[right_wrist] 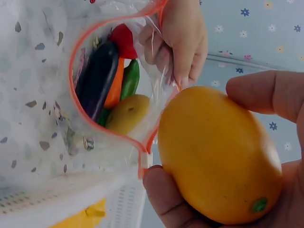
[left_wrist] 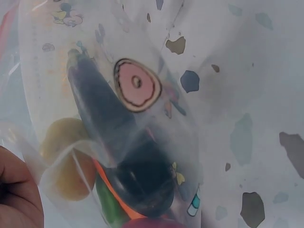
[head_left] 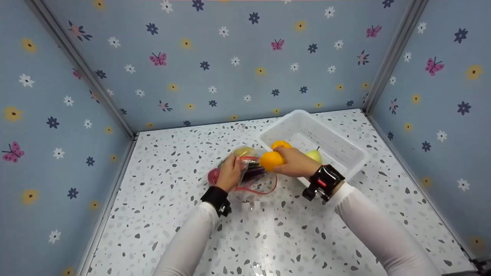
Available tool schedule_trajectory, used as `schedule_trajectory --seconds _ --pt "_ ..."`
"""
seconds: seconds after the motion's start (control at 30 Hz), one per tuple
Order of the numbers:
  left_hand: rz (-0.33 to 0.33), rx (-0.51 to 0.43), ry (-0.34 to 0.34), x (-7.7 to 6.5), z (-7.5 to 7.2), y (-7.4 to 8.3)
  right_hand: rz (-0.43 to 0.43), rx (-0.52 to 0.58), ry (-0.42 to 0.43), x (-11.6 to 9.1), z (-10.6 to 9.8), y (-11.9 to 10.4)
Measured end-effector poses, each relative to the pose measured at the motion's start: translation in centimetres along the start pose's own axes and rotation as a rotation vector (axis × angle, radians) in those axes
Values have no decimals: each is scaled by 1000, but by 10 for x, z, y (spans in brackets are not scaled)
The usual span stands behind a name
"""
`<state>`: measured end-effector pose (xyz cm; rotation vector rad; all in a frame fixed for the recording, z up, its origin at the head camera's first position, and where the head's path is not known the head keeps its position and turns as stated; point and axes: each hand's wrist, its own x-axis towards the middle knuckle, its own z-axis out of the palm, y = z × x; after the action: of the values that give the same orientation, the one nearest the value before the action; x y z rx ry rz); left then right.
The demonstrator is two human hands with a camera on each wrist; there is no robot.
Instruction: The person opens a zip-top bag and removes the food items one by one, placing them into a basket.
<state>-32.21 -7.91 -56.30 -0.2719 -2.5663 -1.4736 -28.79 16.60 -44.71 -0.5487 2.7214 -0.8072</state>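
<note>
Orange fruit [head_left: 271, 161], plump, smooth and oval with a green nub at one end, sits in the person's right hand [head_left: 301, 163], thumb and fingers clamped round its sides. It's just beside the mouth of a clear bag [right_wrist: 71, 71] edged in orange-red, whose rim the left hand [head_left: 229, 174] pinches. I can see an eggplant [right_wrist: 99, 73] and a potato [right_wrist: 128, 114] inside. Cartoon prints dot the plastic, one a pink oval [left_wrist: 137, 85] with a dark outline. On the black wrist strap [head_left: 328, 176], a red label [head_left: 321, 183] is too small to read. Beyond, a white basket [head_left: 332, 134] holds a second orange fruit [head_left: 281, 144] and a yellow-green fruit [head_left: 314, 155].
</note>
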Motion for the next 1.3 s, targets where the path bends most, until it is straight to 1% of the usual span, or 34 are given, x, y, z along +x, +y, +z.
schedule_trajectory --seconds 0.13,0.3,0.5,0.57,0.67,0.77,0.9,1.0,1.07,1.2,1.3 --pt "-19 -28 -7 0 -1 0 35 20 49 5 -20 16" --pt "-55 -38 -18 -2 -2 -1 137 40 104 12 -36 46" --pt "-44 -46 -23 -1 -1 -1 217 62 157 14 -50 87" --pt "-39 -41 -19 0 0 -1 246 59 176 13 -53 100" --pt "-27 -23 -9 1 1 -1 301 47 184 11 -54 119" --pt "-12 -1 -6 0 3 -1 369 20 174 8 -52 133" --pt "-14 -8 -21 0 3 0 439 -61 151 4 -50 144" --pt "-30 -41 -36 0 2 1 461 -132 111 -1 -49 146" --pt "-35 -59 -44 0 2 1 480 -155 72 -4 -49 146" --pt "-31 -63 -49 1 2 2 511 -173 -8 -7 -48 147" --pt "-28 -53 -50 1 2 2 520 -169 -31 -7 -47 152"
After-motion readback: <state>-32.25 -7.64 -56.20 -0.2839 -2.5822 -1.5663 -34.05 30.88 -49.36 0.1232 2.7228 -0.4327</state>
